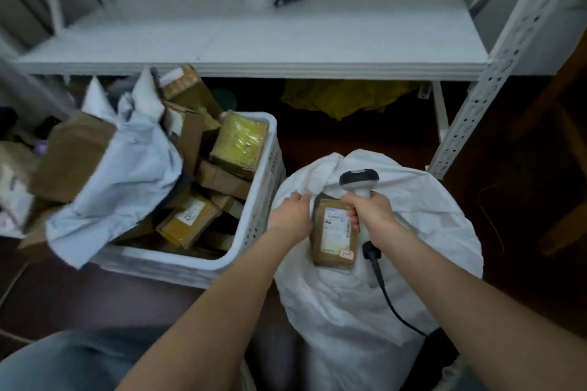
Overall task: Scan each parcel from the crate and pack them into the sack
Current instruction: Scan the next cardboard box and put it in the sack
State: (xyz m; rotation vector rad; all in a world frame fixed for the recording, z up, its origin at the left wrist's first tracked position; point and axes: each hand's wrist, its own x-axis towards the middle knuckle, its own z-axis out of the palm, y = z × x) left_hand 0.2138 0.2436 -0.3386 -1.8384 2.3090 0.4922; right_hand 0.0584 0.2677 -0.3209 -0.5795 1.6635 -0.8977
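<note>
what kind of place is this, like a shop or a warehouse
Most likely a parcel sorting or stock room. A white crate is heaped with taped cardboard parcels, the right hand holds a corded barcode scanner over a white sack, and slotted metal shelving stands behind.

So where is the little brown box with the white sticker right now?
The small brown cardboard parcel lies at the mouth of the white fabric sack, right of the white plastic crate, between the left hand and the right hand holding the grey barcode scanner.
</note>
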